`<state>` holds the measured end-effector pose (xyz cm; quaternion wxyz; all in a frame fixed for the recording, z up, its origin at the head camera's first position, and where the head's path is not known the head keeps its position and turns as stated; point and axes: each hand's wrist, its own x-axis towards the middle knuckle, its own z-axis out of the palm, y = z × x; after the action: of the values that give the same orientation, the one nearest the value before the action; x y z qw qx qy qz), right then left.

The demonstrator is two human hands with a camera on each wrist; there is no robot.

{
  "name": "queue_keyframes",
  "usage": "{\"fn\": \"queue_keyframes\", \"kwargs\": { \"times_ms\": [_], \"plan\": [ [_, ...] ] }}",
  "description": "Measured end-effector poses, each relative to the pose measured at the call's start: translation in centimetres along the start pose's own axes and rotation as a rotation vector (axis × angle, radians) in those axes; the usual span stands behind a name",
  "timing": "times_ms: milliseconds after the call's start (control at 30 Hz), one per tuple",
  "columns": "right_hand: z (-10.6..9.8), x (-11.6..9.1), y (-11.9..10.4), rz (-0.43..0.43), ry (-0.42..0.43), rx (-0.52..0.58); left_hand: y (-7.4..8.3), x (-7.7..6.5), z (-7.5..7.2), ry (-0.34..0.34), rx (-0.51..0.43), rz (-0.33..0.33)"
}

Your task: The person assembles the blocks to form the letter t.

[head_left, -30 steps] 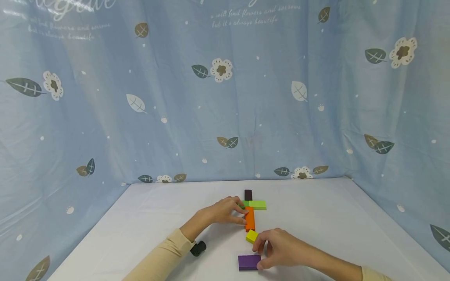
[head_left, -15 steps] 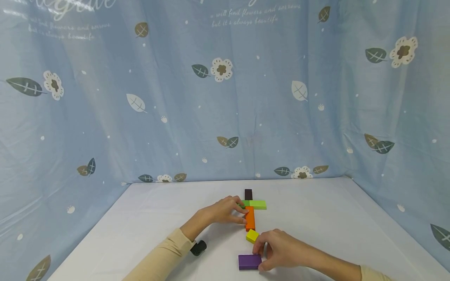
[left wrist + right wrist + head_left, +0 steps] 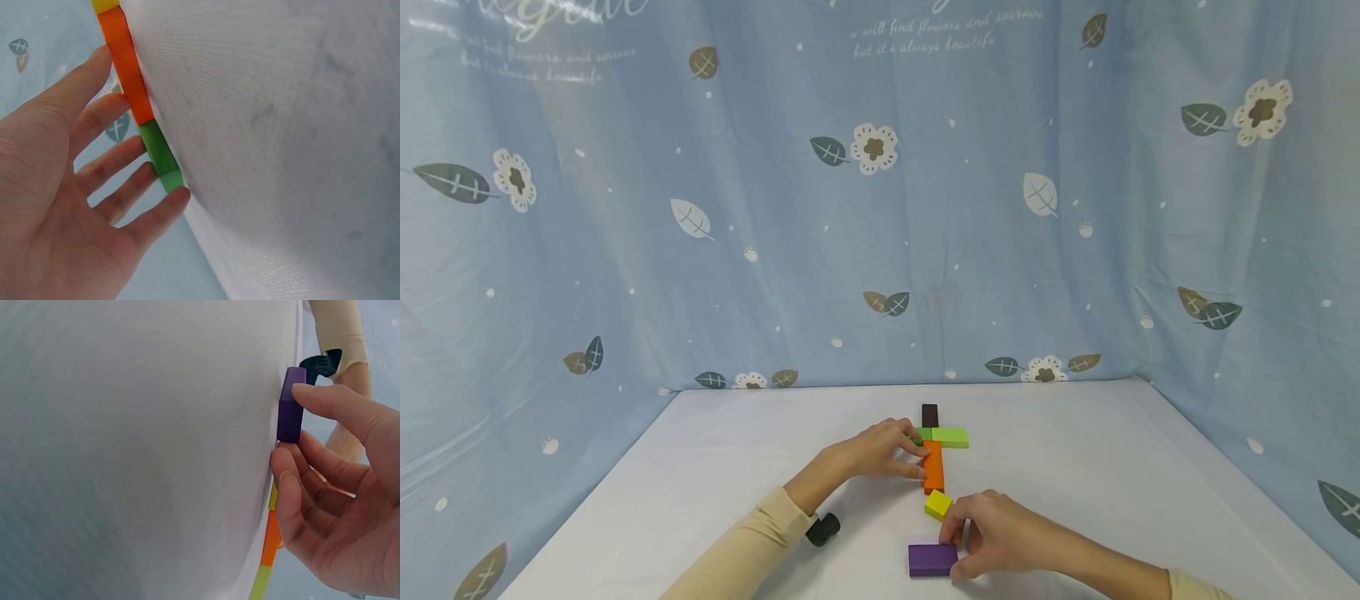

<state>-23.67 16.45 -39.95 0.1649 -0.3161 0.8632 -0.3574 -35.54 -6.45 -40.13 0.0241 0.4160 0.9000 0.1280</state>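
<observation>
My left hand [image 3: 883, 450] rests beside the orange block [image 3: 933, 467] and the dark green block [image 3: 922, 435], fingertips touching their left sides. In the left wrist view its fingers [image 3: 112, 156] are spread and nearly straight along the row. Nearer me, the right hand [image 3: 1003, 533] pinches the right end of a flat purple block [image 3: 932, 560] between thumb and index finger, the other fingers curled under. Just above the purple block lies a yellow block [image 3: 937, 504], turned at an angle below the orange one.
A light green block [image 3: 950, 437] lies right of the dark green one, with a dark brown block [image 3: 929, 415] above them. A black cylindrical device [image 3: 824, 529] sits at the left wrist. Behind the white table [image 3: 1075, 467] hangs a blue patterned curtain [image 3: 970, 250].
The right thumb and hand have shifted very slightly at the purple block's right end. The left hand and the other blocks stay where they were.
</observation>
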Motion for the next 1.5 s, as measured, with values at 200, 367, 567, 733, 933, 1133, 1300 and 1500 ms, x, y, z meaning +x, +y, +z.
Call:
{"fn": "queue_keyframes", "kwargs": {
  "times_ms": [200,367,567,733,933,1133,1300,1500],
  "plan": [
    [-0.01,0.00,0.07,-0.006,0.002,0.001,-0.02,0.09,-0.08,-0.004,-0.006,-0.001],
    [0.00,0.08,0.09,0.003,0.003,-0.008,-0.11,0.11,-0.08,-0.007,-0.012,-0.010],
    [0.01,0.07,0.18,-0.008,0.003,-0.016,-0.18,0.11,-0.01,-0.001,-0.009,-0.004],
    [0.06,0.07,0.12,-0.006,0.001,-0.013,-0.12,0.04,0.03,-0.004,-0.011,-0.008],
    [0.19,0.09,0.11,0.002,0.000,-0.014,-0.11,-0.03,0.09,-0.005,-0.014,-0.011],
    [0.22,0.16,0.18,-0.010,-0.003,-0.021,-0.15,-0.07,0.04,-0.009,-0.018,-0.014],
    [0.04,0.09,0.01,-0.029,0.001,-0.034,-0.24,-0.03,-0.04,-0.004,-0.013,-0.005],
    [-0.21,0.08,-0.15,-0.027,0.001,-0.042,-0.29,0.00,-0.07,-0.002,-0.006,-0.001]
  ]
}}
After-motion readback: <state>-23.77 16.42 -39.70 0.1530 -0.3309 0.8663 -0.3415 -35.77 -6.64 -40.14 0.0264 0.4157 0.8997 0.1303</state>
